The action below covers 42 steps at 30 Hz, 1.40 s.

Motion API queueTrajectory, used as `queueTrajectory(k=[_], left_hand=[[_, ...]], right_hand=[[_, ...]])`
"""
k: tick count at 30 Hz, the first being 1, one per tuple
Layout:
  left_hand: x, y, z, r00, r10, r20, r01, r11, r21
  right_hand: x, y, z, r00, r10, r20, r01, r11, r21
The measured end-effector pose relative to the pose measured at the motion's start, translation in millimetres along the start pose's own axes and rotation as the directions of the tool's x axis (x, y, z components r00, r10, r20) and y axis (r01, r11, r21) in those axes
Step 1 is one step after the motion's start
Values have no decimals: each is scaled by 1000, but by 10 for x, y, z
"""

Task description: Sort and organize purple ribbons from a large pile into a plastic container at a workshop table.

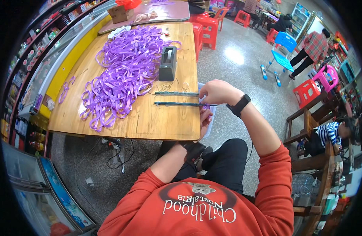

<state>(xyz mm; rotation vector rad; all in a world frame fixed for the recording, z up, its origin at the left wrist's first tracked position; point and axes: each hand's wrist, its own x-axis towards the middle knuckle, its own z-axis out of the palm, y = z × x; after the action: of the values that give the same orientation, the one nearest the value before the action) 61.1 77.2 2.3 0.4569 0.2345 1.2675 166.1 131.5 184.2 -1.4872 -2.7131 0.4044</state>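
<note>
At the table's right edge, my right hand bends downward with its fingers pinched at the ends of two thin dark rods. A bit of purple ribbon shows just under those fingertips. Below it, my left hand is curled closed beside the table edge, with purple between its fingers; the table corner and the rods partly hide it. The upper rod and the lower rod lie parallel on the wood and stick out past the edge. A large tangled heap of purple ribbon covers the middle of the table.
A black tape dispenser stands between the heap and the edge of the wooden table. A pale plastic bin sits below my hands. Red stools and a blue chair stand beyond. Other people are farther back.
</note>
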Motion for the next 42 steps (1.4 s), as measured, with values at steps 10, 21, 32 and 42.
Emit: queueTrajectory(k=[10,21,32,42], left_hand=[[-37,54,106,1000,-6,-12,6,1000,-9],[-44,80,76,998,-3,63,-1,998,61],[-76,103,148,992,123,34,-126,912,391],[7,-13,-101,973,187,133,-227,861,455]], right_hand=[[56,-5,-27,1000,11,29,-10,1000,-29],[104,-172,17,991,56,-120,-76,982,-172],[190,-181,29,983,113,-144,-111,994,17],[155,-179,20,959,219,-182,-217,976,29]])
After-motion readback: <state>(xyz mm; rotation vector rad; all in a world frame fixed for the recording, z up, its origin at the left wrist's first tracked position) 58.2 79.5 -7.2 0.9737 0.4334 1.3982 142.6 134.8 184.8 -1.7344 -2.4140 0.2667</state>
